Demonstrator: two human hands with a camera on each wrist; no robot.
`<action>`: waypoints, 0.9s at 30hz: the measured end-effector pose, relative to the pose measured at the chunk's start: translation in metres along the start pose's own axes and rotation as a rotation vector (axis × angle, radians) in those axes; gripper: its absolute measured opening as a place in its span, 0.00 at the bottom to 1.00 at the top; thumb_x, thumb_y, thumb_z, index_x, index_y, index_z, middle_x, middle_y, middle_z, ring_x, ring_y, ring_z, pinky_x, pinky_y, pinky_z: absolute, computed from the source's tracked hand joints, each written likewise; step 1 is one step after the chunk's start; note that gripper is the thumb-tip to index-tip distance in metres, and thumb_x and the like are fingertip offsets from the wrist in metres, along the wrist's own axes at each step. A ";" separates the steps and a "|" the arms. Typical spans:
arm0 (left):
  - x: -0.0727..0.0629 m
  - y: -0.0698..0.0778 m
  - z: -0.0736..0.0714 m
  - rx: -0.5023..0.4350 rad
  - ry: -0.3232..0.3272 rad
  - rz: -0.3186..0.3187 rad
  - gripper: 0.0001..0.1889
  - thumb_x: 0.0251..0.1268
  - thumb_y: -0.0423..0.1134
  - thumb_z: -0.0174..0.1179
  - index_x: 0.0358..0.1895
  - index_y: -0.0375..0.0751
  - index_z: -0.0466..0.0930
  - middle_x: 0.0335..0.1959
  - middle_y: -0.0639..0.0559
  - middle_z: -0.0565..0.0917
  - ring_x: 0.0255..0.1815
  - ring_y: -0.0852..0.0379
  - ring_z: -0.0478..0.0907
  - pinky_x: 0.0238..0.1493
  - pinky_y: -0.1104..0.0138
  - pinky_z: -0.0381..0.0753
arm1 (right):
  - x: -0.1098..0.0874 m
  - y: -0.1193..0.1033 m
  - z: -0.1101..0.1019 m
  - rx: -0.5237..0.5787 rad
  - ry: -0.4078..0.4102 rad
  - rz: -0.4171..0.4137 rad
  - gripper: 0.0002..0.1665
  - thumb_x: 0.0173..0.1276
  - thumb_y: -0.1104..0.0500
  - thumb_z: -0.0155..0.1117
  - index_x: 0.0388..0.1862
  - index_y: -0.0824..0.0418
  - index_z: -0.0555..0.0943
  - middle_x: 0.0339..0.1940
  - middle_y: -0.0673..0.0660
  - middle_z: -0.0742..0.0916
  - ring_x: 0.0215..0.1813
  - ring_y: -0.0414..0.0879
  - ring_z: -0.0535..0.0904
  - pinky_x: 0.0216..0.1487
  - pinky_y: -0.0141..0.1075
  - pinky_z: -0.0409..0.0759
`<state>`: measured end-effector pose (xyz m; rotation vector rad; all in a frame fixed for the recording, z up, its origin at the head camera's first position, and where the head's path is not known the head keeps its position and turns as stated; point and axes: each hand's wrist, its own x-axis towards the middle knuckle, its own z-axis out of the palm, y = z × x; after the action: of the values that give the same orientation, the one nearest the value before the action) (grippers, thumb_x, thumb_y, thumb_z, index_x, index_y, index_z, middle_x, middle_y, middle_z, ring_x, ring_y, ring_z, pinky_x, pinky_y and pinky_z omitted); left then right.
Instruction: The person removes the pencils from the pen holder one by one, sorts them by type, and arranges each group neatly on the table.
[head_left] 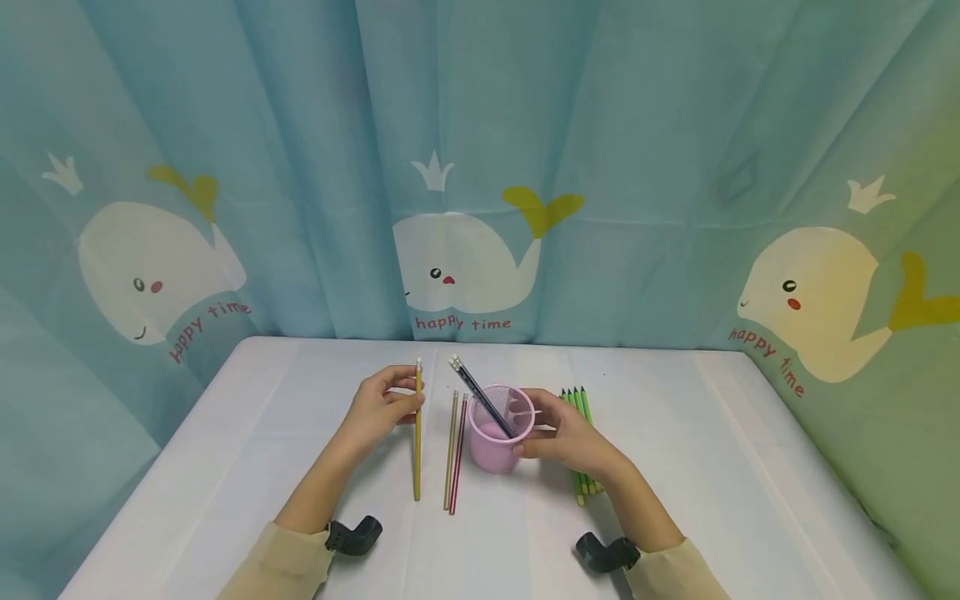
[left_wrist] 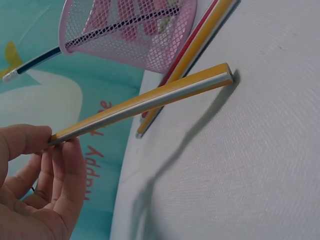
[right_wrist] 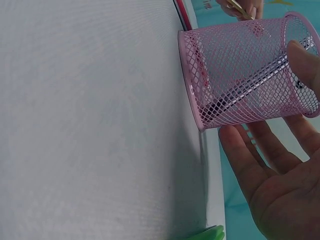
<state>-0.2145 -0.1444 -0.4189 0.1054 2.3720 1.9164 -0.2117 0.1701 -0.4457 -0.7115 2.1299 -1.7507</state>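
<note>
My left hand point(head_left: 384, 408) pinches a yellow pencil point(left_wrist: 145, 104) with silver stripes near its eraser end, between thumb and fingertips. The pencil's other end points down close over the table in the left wrist view. My right hand point(head_left: 570, 437) holds a pink mesh pencil cup point(head_left: 495, 458) at its right side, thumb at the rim and fingers around the wall. Dark pencils point(head_left: 480, 393) with white erasers lean to the left inside the cup. Between the left hand and the cup, another yellow pencil point(head_left: 451, 454) and a red pencil point(head_left: 459, 458) lie side by side on the table.
Several green pencils point(head_left: 581, 408) lie in a group on the table right of the cup, partly hidden by the right hand. A white cloth covers the table point(head_left: 247, 492). Behind it hangs a blue curtain point(head_left: 645, 250) printed with whales.
</note>
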 end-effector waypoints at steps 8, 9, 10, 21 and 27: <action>0.002 -0.004 0.002 0.003 0.008 -0.024 0.25 0.67 0.29 0.62 0.66 0.31 0.70 0.53 0.36 0.76 0.46 0.41 0.83 0.39 0.62 0.89 | 0.000 0.000 -0.001 -0.004 -0.001 0.004 0.45 0.54 0.65 0.78 0.70 0.61 0.69 0.64 0.62 0.78 0.63 0.62 0.76 0.63 0.41 0.81; 0.002 -0.005 0.002 0.006 0.008 -0.026 0.25 0.67 0.29 0.62 0.66 0.31 0.70 0.53 0.36 0.76 0.44 0.43 0.84 0.39 0.62 0.89 | 0.000 0.001 0.000 -0.007 -0.001 0.005 0.45 0.54 0.65 0.78 0.70 0.61 0.69 0.64 0.62 0.78 0.63 0.62 0.76 0.63 0.41 0.81; 0.003 -0.006 0.003 0.007 0.008 -0.030 0.25 0.67 0.29 0.62 0.66 0.31 0.70 0.53 0.36 0.76 0.43 0.45 0.84 0.39 0.61 0.89 | 0.000 0.001 0.000 -0.008 0.000 0.006 0.45 0.54 0.65 0.78 0.70 0.61 0.70 0.64 0.62 0.78 0.63 0.62 0.76 0.63 0.41 0.81; 0.004 -0.014 0.004 -0.001 -0.008 -0.068 0.27 0.66 0.29 0.61 0.68 0.29 0.69 0.53 0.35 0.78 0.38 0.55 0.83 0.36 0.63 0.88 | 0.001 0.000 0.000 -0.016 0.003 0.007 0.44 0.54 0.64 0.78 0.70 0.59 0.70 0.63 0.61 0.79 0.62 0.61 0.77 0.62 0.41 0.81; 0.005 -0.017 0.004 0.012 -0.016 -0.088 0.27 0.66 0.30 0.61 0.68 0.29 0.69 0.54 0.35 0.77 0.35 0.56 0.83 0.35 0.63 0.89 | -0.001 -0.001 0.000 -0.018 0.005 0.013 0.44 0.54 0.64 0.78 0.70 0.59 0.70 0.64 0.61 0.79 0.62 0.61 0.76 0.63 0.44 0.80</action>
<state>-0.2190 -0.1431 -0.4362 0.0162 2.3365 1.8557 -0.2109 0.1703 -0.4449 -0.6977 2.1509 -1.7307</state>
